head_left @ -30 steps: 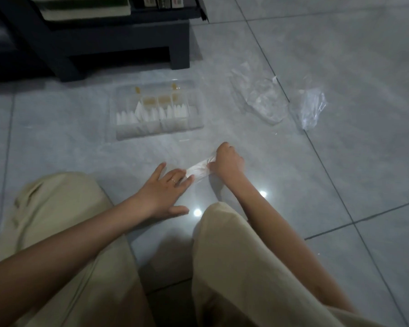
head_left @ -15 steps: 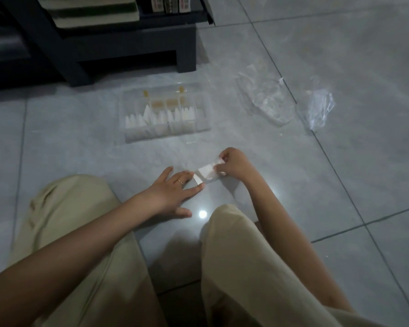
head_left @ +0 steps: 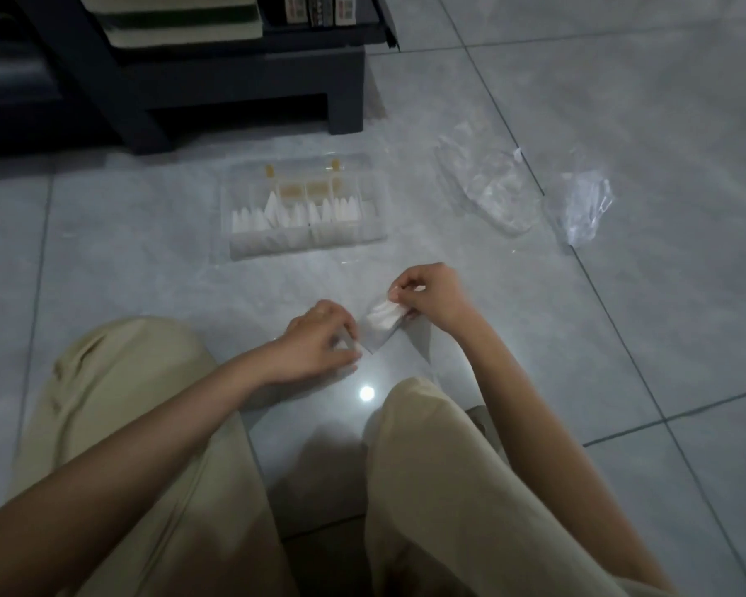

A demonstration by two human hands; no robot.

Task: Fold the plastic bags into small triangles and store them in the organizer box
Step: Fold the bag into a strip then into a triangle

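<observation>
Labels on the small boxes or spines (head_left: 319, 8) standing on the dark shelf unit (head_left: 216, 79) are too blurred to read; no other writing is visible. Stacked flat items (head_left: 182, 19), pale with dark green bands, lie on the same shelf to the left. Floor (head_left: 621, 101) is glossy grey marbled tile with dark grout lines and a bright light reflection between the knees. Clear plastic organizer box (head_left: 302, 247) sits on the tile in front of the shelf unit, lid open, with yellowish hinges or clasps at its far edge; its divided compartments hold a row of white folded triangles (head_left: 293, 213) standing point-up. Two loose transparent plastic bags lie crumpled to the right of the box, one (head_left: 487, 191) nearer it, the other (head_left: 586, 204) just past a grout line. Partly folded bag strip (head_left: 380, 327) lies close to the floor between the hands, translucent and whitish. Right hand (head_left: 431, 297) pinches its far end with closed fingertips; left hand (head_left: 319, 344) pinches its near corner, fingers curled. Beige trouser legs (head_left: 448, 489) fill the foreground; nothing stands between the hands and the box.
</observation>
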